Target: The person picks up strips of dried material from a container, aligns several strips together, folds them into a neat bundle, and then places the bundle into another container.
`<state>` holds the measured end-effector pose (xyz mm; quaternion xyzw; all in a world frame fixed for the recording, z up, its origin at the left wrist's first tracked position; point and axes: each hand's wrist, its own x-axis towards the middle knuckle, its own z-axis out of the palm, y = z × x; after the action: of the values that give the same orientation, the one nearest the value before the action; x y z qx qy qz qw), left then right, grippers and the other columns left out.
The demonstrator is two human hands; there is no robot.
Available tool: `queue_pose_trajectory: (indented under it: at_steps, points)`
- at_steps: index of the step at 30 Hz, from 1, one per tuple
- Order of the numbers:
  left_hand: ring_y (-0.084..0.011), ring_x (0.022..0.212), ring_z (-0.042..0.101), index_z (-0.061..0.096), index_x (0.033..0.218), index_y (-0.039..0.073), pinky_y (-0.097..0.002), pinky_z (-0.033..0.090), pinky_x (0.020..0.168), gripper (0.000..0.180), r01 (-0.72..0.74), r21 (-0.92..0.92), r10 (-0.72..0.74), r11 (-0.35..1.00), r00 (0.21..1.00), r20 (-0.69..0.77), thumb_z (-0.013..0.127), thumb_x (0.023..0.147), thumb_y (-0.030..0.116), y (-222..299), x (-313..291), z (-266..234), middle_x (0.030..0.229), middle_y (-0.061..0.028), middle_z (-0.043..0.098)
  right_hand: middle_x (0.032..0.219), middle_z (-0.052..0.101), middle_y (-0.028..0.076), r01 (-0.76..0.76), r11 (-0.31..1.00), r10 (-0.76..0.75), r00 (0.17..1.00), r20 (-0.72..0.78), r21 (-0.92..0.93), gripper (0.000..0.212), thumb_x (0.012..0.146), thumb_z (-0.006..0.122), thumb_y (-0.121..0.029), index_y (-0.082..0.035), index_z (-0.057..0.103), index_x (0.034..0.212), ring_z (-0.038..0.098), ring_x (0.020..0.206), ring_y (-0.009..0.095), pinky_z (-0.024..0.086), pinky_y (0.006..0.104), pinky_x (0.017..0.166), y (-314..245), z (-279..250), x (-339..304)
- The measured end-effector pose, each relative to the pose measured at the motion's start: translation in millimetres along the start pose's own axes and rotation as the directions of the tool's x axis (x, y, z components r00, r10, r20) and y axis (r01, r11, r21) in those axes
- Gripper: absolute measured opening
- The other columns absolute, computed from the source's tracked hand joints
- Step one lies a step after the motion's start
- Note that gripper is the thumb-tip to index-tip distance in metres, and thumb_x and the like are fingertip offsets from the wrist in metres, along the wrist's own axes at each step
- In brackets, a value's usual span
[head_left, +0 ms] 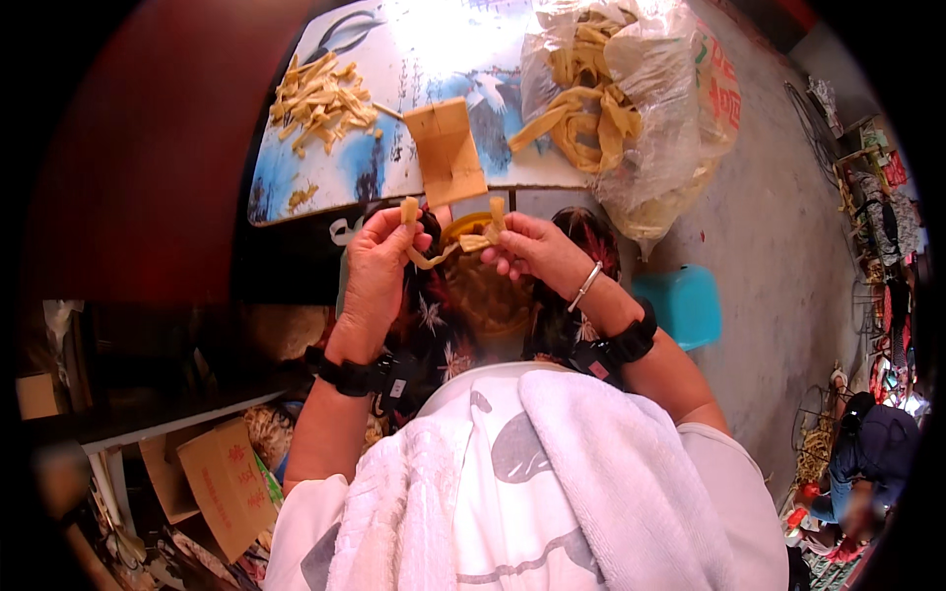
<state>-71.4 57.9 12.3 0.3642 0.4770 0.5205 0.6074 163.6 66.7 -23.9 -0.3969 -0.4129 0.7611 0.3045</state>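
My left hand (379, 251) is closed, pinching a flat tan strip (426, 262) between thumb and fingers; one end stands up above the fingertips and the rest curves down to the right. With my right hand (532, 253) I pinch a folded or knotted tan piece (479, 239), its end also pointing up. Whether both pieces are one strip I cannot tell. Below and between my hands, a round basin with a yellow rim (463, 227) sits between my knees, its brownish contents blurred. A bent piece of cardboard (448, 148) stands at the table edge just beyond my hands.
On the blue-and-white table (404, 182) lie a pile of short tan pieces (325, 103) and dark-handled scissors (345, 34). A clear plastic bag (670, 128) of long tan strips hangs over its right edge. A teal stool (680, 305) stands right; a cardboard box (227, 488) lies lower left.
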Motion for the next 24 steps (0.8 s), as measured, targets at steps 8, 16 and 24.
queue_pose_trajectory:
  at_steps: [8, 16, 24]
  points:
    - [-0.0146, 0.081, 0.067, 0.062, 0.107, 0.002, -0.0262, 0.053, 0.079, 0.015, 0.051, 0.071, -0.049, 0.996, 0.999, -0.023, 0.062, 0.093, 0.007, -47.9, -47.0, 9.8, 0.093, -0.0085, 0.070, 0.088, 0.069, 0.012, 0.131, 0.726, -0.352, 0.914, -0.201, -0.675, 0.036, 0.092, 0.064, -0.028, 0.002, 0.062, 0.111, 0.065, 0.071, 0.023, 0.053, 0.0307, 0.068, 70.4, 4.5, 14.2]
    - [-0.0124, 0.084, 0.065, 0.062, 0.106, 0.005, -0.0252, 0.052, 0.078, 0.014, 0.016, 0.246, -0.009, 0.969, 0.999, -0.032, 0.061, 0.095, 0.014, -64.5, -50.5, 19.0, 0.090, -0.0048, 0.068, 0.089, 0.061, 0.014, 0.459, 0.539, -0.653, 0.757, -0.006, -0.706, 0.018, 0.092, 0.058, -0.015, -0.007, 0.069, 0.104, 0.062, 0.082, 0.031, 0.050, 0.0354, 0.072, 31.3, 41.9, -7.9]
    - [-0.0182, 0.084, 0.068, 0.060, 0.113, 0.002, -0.0284, 0.056, 0.075, 0.024, 0.512, -0.391, -0.475, 0.765, 0.858, 0.195, 0.056, 0.098, 0.021, -59.8, -54.8, 25.0, 0.096, -0.0086, 0.068, 0.080, 0.062, 0.014, 0.597, 0.538, -0.662, 0.736, 0.141, -0.595, 0.014, 0.094, 0.057, -0.015, -0.002, 0.059, 0.088, 0.062, 0.071, 0.031, 0.049, 0.0349, 0.064, 32.1, 54.8, -36.6]
